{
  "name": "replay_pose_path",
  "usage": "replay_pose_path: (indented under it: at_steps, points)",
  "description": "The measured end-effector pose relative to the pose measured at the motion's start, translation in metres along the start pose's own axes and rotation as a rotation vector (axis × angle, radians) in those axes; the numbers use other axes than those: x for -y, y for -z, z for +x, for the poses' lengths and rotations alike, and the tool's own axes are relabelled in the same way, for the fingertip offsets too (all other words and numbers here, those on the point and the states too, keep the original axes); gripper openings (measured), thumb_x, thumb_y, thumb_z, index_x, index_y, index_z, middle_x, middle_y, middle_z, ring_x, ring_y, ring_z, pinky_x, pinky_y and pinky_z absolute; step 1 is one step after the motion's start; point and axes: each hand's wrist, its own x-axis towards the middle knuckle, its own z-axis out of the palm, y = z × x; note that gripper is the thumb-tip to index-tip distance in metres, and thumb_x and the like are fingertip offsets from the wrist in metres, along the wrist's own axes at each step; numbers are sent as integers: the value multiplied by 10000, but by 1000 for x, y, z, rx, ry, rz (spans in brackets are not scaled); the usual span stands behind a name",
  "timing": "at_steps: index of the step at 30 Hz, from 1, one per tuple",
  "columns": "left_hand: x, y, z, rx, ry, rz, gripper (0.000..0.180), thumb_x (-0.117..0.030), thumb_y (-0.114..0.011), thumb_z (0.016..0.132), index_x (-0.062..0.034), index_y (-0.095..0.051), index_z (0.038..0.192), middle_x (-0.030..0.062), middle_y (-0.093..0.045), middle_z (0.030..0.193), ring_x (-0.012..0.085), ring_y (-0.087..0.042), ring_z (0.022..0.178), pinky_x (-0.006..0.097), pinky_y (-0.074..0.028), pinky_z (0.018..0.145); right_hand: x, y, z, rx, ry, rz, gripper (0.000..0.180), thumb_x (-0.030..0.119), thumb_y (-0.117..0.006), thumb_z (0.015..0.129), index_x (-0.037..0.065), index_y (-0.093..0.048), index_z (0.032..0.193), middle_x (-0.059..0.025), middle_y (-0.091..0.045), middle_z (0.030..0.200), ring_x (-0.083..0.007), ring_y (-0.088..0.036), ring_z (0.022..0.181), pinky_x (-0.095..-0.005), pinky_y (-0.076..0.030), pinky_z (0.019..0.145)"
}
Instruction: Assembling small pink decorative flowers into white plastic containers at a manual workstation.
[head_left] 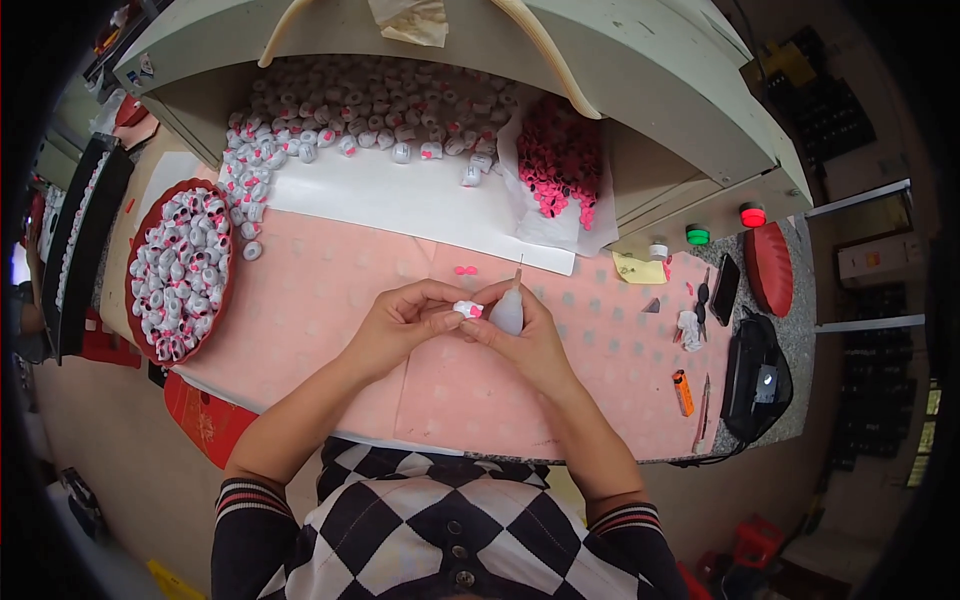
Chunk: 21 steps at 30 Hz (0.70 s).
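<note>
A small white rounded piece with a bright pink part (pixel 464 309) is pinched between the fingers of my left hand (pixel 405 322), above the pink mat. My right hand (pixel 530 345) grips a translucent squeeze bottle (pixel 508 314) with a thin needle tip pointing away from me. The thumb of that same hand reaches to the pink side of the small piece. Just beyond my fingers, a couple of tiny pink parts (pixel 466 270) lie on the mat. The exact shape of the held piece is partly hidden by my fingertips.
A red scalloped tray (pixel 232 290) heaped with similar pieces stands at left. Many more white pieces (pixel 400 152) fill the grey cabinet (pixel 650 90) ahead, beside a bag of pink parts (pixel 560 170). An orange lighter (pixel 683 393), a knife (pixel 703 412) and a black pouch (pixel 752 375) lie right.
</note>
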Motion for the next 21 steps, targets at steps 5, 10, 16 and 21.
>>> replay_pose_path:
  at_steps: [5,10,16,21]
  points:
    - [-7,4,-8,-6,77,-36,247,-49,-596,896,-1,-586,1137,98,-618,1126,179,-591,1046,340,-479,944,2,-9,-2,54,30,-31,188,36,-681,833,23,-553,971,-26,-586,934,-90,-568,846,-251,-497,760]
    - [-9,-1,-10,-3,95,-151,258,-43,-591,898,7,-577,1151,89,-616,1130,157,-593,1021,324,-482,912,-8,-7,-5,3,-102,173,158,63,-634,876,14,-572,1013,-76,-623,943,-126,-618,814,-283,-552,700]
    - [-84,41,-58,-545,-371,548,257,-58,-656,842,-31,-601,1091,45,-611,1040,157,-571,990,295,-451,871,16,2,-7,-67,-171,80,170,158,-553,935,39,-573,1054,-50,-616,835,-107,-588,670,-238,-498,605]
    - [-127,76,-62,-1037,-620,1462,343,-51,-677,806,-47,-571,1132,90,-564,1082,231,-556,959,334,-440,850,5,12,0,-161,76,-250,231,72,-586,897,37,-467,1092,-36,-568,864,-91,-536,799,-236,-448,709]
